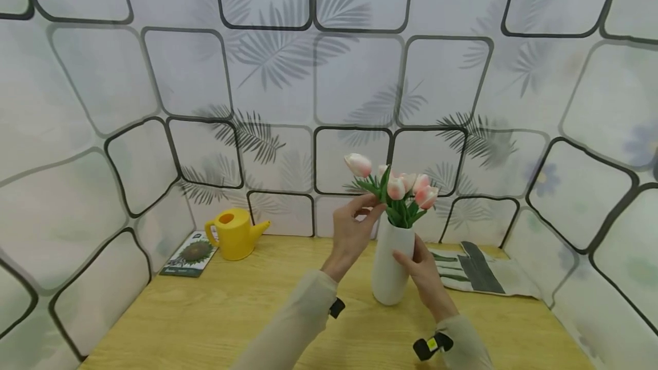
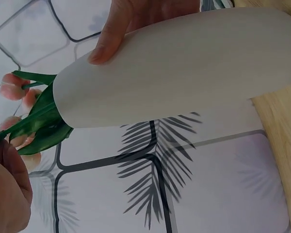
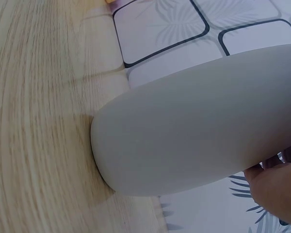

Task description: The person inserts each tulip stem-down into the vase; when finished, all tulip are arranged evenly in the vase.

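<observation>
A tall white vase (image 1: 392, 267) stands on the wooden table, holding several pink-and-white tulips (image 1: 425, 197) with green leaves. My left hand (image 1: 356, 230) is at the left of the vase's mouth, pinching the green stem of a tulip (image 1: 358, 165) whose bloom leans out to the left. In the left wrist view that stem (image 2: 26, 120) runs from the fingertips into the mouth of the vase (image 2: 179, 68). My right hand (image 1: 425, 276) grips the vase from the right side, thumb across its front. The right wrist view shows the base of the vase (image 3: 136, 145) on the tabletop.
On the left of the table (image 1: 216, 324) stands a yellow watering can (image 1: 236, 237), beside a flat card with a dark round flower picture (image 1: 192, 253). A printed cloth (image 1: 483, 270) lies right of the vase. Patterned wall panels (image 1: 277, 159) enclose the back and sides.
</observation>
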